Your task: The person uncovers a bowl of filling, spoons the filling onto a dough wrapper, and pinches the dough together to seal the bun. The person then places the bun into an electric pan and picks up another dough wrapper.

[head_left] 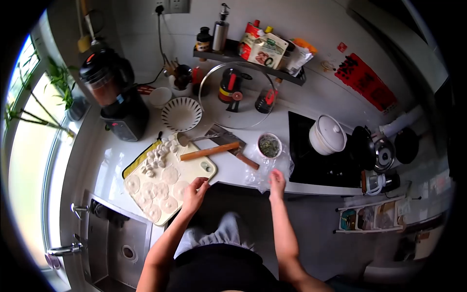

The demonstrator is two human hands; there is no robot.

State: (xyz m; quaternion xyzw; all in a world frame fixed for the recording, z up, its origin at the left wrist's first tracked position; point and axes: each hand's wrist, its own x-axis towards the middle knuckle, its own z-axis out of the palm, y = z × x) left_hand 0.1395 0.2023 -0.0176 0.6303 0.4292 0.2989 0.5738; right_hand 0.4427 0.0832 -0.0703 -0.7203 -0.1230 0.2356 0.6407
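Observation:
My left hand point(194, 191) is at the near right edge of the cream cutting board point(192, 171), its fingers loosely bent with nothing visible in them. On the board lie flat round dough wrappers point(170, 175) and a pile of small dough pieces point(160, 153). A wooden rolling pin point(210, 151) rests across the board's upper right corner and a cleaver point(233, 146). My right hand point(277, 185) is in front of the clear plastic bag point(258, 177), fingers loosely curved; contact with the plastic is unclear. A bowl of dark green filling point(269, 145) stands behind it.
A striped bowl point(182, 114), a glass lid point(237, 125) and a blender point(114, 97) stand toward the back. To the right, a white pot point(328, 135) sits on the black stove point(311, 168). The sink point(116, 243) is at left, a condiment shelf point(250, 61) above.

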